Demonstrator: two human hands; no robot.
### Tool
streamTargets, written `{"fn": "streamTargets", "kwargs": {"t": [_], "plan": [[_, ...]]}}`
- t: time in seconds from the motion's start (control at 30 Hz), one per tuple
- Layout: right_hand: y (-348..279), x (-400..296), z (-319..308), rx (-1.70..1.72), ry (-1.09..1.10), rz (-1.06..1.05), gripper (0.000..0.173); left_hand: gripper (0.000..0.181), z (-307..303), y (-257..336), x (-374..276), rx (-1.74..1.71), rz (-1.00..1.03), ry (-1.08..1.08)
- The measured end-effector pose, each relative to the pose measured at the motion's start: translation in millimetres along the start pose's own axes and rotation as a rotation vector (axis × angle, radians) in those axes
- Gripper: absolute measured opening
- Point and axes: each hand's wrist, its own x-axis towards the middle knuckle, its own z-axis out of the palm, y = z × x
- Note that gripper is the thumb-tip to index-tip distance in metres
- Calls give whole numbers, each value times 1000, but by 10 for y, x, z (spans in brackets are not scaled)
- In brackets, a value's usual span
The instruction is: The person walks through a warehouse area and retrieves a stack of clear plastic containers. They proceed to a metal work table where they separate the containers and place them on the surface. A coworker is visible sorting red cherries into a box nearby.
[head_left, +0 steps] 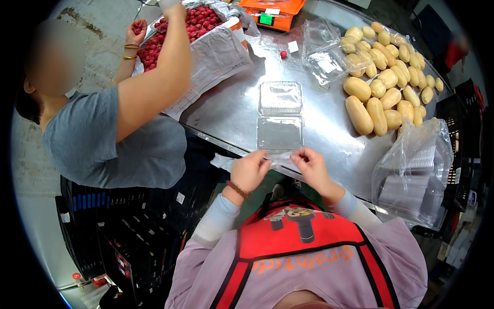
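Observation:
My left hand [251, 170] and my right hand [312, 168] are at the near edge of a metal table, fingertips pinched. Between them stretches a thin whitish film [281, 159], its exact material hard to tell. A pale loose end of similar material pokes out left of my left hand. Just beyond my fingers lies a clear plastic clamshell box [280, 133], opened flat, with one half behind the other. I see nothing inside it. A single red radish [283, 54] and a small white label [293, 46] lie farther back on the metal.
At left a co-worker in a grey shirt [150, 154] reaches over a lined container of radishes [200, 23]. An orange scale [285, 24] stands behind. To the right are clear clamshells [322, 58], many pale yellow potatoes [378, 116], and a plastic bag of stacked containers [413, 177]. Black crates [131, 231] fill the lower left.

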Motion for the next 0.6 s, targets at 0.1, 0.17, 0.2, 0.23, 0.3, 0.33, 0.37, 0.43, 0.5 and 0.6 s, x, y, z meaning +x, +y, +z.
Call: {"fn": "streamTargets", "kwargs": {"t": [0.1,0.17,0.2,0.23,0.3,0.33,0.37,0.43,0.5,0.6], "plan": [[295,336,-28,290,118,283,11,27,-54,-169,77,76,-135,-69],[303,420,-41,324,58,357,11,34,44,-420,24,145,-118,-159],[328,449,-38,325,35,341,11,36,11,-372,50,114,-160,-227],[340,475,-38,327,12,326,10,35,-9,-304,74,64,-170,-240],[289,499,-98,94,-191,203,9,34,-14,-133,115,-38,-198,-263],[240,502,-122,-23,-294,140,9,31,14,-91,136,-119,-223,-300],[167,503,-129,-57,-367,106,9,29,86,-117,154,-231,-214,-379],[29,504,-124,-126,-505,31,10,24,320,-269,189,-455,-183,-535],[122,459,-5,-7,-248,7,19,18,490,-305,152,-801,-292,-365],[187,348,137,171,33,103,24,20,600,-225,149,-1244,-545,-78]]}}
